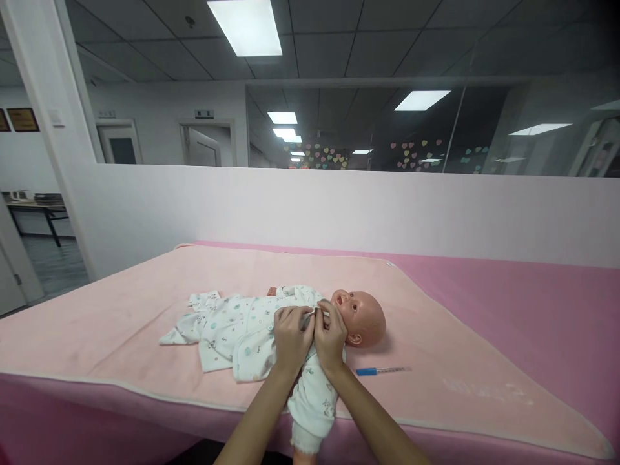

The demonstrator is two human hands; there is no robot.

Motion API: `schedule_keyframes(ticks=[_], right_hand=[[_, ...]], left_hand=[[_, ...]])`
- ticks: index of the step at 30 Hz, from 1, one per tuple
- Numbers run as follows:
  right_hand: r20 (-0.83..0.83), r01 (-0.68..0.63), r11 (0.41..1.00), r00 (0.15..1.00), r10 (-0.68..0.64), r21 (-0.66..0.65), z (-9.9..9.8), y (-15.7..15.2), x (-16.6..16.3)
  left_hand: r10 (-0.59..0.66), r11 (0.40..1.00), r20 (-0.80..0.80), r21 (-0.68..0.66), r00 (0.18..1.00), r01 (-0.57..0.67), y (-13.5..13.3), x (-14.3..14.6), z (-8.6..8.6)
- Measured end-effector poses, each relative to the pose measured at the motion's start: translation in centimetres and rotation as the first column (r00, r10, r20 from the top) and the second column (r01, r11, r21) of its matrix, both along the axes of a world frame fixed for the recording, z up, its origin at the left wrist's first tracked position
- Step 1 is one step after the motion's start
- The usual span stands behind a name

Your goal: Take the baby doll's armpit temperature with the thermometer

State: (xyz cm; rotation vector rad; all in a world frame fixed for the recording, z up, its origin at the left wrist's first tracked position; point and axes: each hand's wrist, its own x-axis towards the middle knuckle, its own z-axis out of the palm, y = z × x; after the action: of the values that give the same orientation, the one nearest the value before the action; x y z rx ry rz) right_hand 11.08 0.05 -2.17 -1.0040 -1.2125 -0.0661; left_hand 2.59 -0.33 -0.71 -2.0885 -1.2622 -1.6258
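Note:
A baby doll (367, 318) lies on its back, its head to the right, dressed in a white patterned baby outfit (242, 326). Both my hands meet at the outfit's neckline, just below the doll's chin. My left hand (292, 330) pinches the fabric there with thumb and fingertips. Right beside it, my right hand (330, 332) grips the neckline edge too, fingers bent close to the doll's cheek. Whatever fastening lies between my fingertips is too small to make out. One sleeved arm of the doll (314, 397) stretches toward me between my forearms.
Near the doll's head lies a blue-capped thermometer-like stick (372, 371). A peach blanket (121, 323) covers the pink table (533, 303). Behind the table rises a white half wall (339, 210) with glass above it. An open doorway with a desk (36, 205) is at the left.

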Motion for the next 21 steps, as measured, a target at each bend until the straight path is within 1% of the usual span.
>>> schedule_keyframes(ticks=[3, 8, 12, 14, 16, 19, 21], right_hand=[[-0.015, 0.003, 1.0, 1.0, -0.003, 0.001, 0.1, -0.1, 0.0], [-0.015, 0.012, 0.999, 1.0, -0.011, 0.037, 0.0, 0.0, 0.0], [-0.007, 0.02, 0.999, 1.0, -0.019, 0.043, -0.1, 0.1, 0.1], [-0.007, 0.032, 0.998, 0.999, -0.032, 0.047, -0.1, 0.1, 0.1], [-0.008, 0.041, 0.997, 0.999, -0.041, 0.059, -0.1, 0.0, 0.1], [0.008, 0.041, 0.996, 0.999, -0.042, 0.075, 0.2, -0.2, 0.1], [0.04, 0.035, 0.996, 0.998, -0.038, 0.078, 0.4, -0.3, 0.0]], left_hand=[[0.0, 1.0, -0.016, 0.01, 1.0, 0.0, 0.0, -0.1, 0.0], [-0.037, 0.999, -0.052, -0.025, 0.998, 0.036, -0.2, -0.1, 0.2], [-0.026, 1.0, -0.09, -0.012, 0.996, 0.025, -0.5, -0.3, 0.4], [-0.011, 1.0, -0.095, -0.003, 0.995, 0.01, -0.8, -0.7, 0.4], [0.022, 1.0, -0.064, -0.017, 0.998, -0.024, -1.0, -1.5, 0.4], [0.093, 0.992, 0.01, -0.085, 0.996, -0.092, -1.4, -2.7, 0.2], [0.115, 0.986, 0.029, -0.128, 0.993, -0.111, -1.6, -3.2, 0.1]])
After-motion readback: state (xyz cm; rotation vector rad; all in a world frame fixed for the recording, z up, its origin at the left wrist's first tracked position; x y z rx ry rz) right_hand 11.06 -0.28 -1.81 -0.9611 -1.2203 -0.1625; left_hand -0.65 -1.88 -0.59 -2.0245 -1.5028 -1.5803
